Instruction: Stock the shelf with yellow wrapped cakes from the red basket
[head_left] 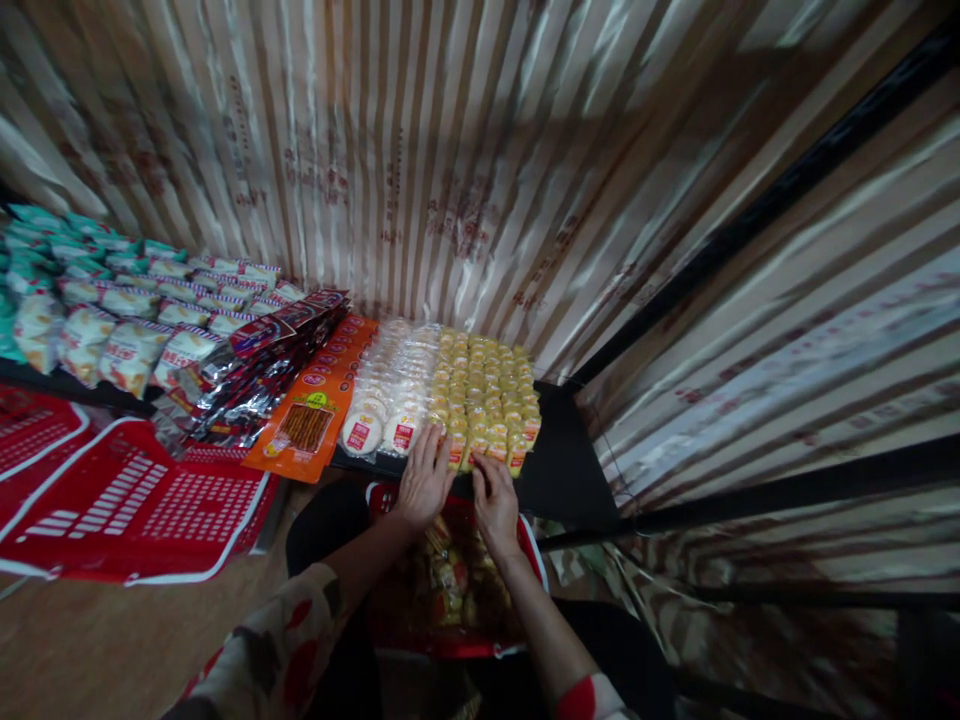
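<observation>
Rows of small yellow wrapped snack packets [491,385] stand at the right end of a black shelf. My left hand [425,480] lies with its fingers stretched out against the front of these rows, beside the white round wrapped snacks [367,425]. At the front edge of the yellow rows is my right hand [496,505], its fingers bent and a gap showing between thumb and forefinger. I see nothing held in either hand. Below both hands, a red basket [534,555] holds loose yellow-wrapped packets [448,580], partly hidden by my forearms.
Left of the white snacks lie an orange snack bag [315,400], dark shiny packets [262,365] and many white and green bags [135,350]. Red baskets [150,500] stand at lower left. Striped sheeting [450,150] hangs behind the black shelf [566,460]; dark frame bars [750,235] run at right.
</observation>
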